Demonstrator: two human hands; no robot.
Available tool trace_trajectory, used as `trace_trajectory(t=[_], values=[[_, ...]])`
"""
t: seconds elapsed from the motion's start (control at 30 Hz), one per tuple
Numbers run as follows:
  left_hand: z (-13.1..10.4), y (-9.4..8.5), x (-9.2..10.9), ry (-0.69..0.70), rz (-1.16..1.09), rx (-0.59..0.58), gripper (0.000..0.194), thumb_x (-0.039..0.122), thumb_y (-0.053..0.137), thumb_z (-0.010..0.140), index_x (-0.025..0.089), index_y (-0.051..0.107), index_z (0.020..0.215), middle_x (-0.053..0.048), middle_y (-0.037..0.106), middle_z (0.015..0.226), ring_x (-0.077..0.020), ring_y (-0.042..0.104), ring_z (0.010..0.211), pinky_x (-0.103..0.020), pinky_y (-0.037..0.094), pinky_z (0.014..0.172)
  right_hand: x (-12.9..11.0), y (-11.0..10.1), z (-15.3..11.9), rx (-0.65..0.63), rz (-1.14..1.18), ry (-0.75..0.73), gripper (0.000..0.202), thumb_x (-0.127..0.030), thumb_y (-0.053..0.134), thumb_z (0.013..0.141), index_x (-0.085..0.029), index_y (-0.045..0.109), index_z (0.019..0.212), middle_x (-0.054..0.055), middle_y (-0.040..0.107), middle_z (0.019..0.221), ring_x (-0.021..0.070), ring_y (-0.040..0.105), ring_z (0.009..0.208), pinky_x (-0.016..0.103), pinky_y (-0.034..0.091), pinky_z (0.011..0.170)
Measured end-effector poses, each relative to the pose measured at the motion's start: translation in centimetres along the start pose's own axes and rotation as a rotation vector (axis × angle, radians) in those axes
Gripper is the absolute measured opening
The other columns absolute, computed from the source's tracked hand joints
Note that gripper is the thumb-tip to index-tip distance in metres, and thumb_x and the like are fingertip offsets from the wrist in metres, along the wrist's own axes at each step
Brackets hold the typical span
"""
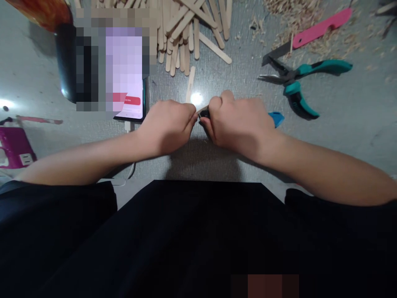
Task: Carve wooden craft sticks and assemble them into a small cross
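My left hand [172,124] is closed, thumb and fingers pinched on a thin wooden craft stick [203,109] that bridges the small gap between my hands. Wrapped in my right hand [238,120] is a tool with a blue end [276,118] and a dark front with a small metal edge; it looks like a cutter knife, mostly hidden by the fingers. The dark front meets the stick close to my left fingertips. Just beyond my left hand another pale craft stick [191,82] lies on the grey table [242,78], its lower end near the knuckles.
Many craft sticks [182,37] are heaped at the back. Right of them lie wood shavings [291,12], a pink-handled folding saw [322,29] and teal-handled pliers [293,78]. A phone [133,111] with a cable stands left, partly blurred, beside a dark rounded object [65,62].
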State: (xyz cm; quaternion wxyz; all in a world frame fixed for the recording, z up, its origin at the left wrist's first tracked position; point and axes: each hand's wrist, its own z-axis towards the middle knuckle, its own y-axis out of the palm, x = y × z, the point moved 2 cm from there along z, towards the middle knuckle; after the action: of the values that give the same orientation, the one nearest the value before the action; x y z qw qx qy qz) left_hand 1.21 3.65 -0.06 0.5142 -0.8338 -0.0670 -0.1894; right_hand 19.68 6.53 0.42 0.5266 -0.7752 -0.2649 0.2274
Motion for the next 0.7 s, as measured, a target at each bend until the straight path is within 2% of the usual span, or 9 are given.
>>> trace_trajectory(t=[0.17, 0.33, 0.47, 0.6, 0.7], values=[[0.1, 0.0, 0.0, -0.003, -0.030, 0.023, 0.037, 0.039, 0.047, 0.107, 0.024, 0.078, 0.092, -0.008, 0.071, 0.076, -0.0289, 0.074, 0.088, -0.038, 0.049, 0.080, -0.1, -0.6, -0.2, -0.024, 0.041, 0.015, 0.053, -0.049, 0.035, 0.116, -0.010, 0.067, 0.131, 0.024, 0.073, 0.122, 0.0263, 0.070, 0.081, 0.036, 0.035, 0.067], [0.4, -0.1, -0.1, -0.022, 0.003, -0.004, 0.043, 0.042, 0.044, 0.108, 0.022, 0.077, 0.092, -0.010, 0.072, 0.080, -0.0298, 0.072, 0.086, -0.040, 0.047, 0.080, 0.5, -1.0, 0.2, -0.090, 0.079, -0.015, 0.056, -0.050, 0.035, 0.115, -0.010, 0.068, 0.137, 0.024, 0.074, 0.125, 0.0333, 0.073, 0.089, 0.039, 0.040, 0.072], [0.4, -0.2, -0.2, 0.015, -0.001, 0.001, 0.041, 0.040, 0.044, 0.109, 0.022, 0.076, 0.090, -0.007, 0.069, 0.075, -0.0256, 0.067, 0.078, -0.037, 0.043, 0.076, 1.3, -1.2, 0.5, -0.125, 0.090, -0.059, 0.060, -0.053, 0.033, 0.115, -0.013, 0.068, 0.141, 0.025, 0.074, 0.130, 0.0382, 0.072, 0.095, 0.043, 0.043, 0.076], [0.3, -0.2, -0.3, 0.043, -0.003, 0.016, 0.039, 0.039, 0.045, 0.108, 0.022, 0.074, 0.088, -0.006, 0.066, 0.071, -0.0229, 0.058, 0.069, -0.038, 0.038, 0.070, 1.7, -1.6, 0.5, -0.143, 0.062, -0.115, 0.059, -0.051, 0.031, 0.115, -0.012, 0.068, 0.137, 0.025, 0.075, 0.127, 0.0367, 0.073, 0.093, 0.041, 0.040, 0.073], [0.3, -0.2, -0.3, 0.046, -0.011, 0.009, 0.038, 0.039, 0.046, 0.109, 0.023, 0.074, 0.088, -0.005, 0.066, 0.072, -0.0230, 0.061, 0.071, -0.037, 0.040, 0.072, 1.9, -1.8, 0.6, -0.156, 0.043, -0.131, 0.058, -0.052, 0.031, 0.115, -0.013, 0.068, 0.136, 0.024, 0.076, 0.128, 0.0356, 0.072, 0.093, 0.041, 0.038, 0.071]])
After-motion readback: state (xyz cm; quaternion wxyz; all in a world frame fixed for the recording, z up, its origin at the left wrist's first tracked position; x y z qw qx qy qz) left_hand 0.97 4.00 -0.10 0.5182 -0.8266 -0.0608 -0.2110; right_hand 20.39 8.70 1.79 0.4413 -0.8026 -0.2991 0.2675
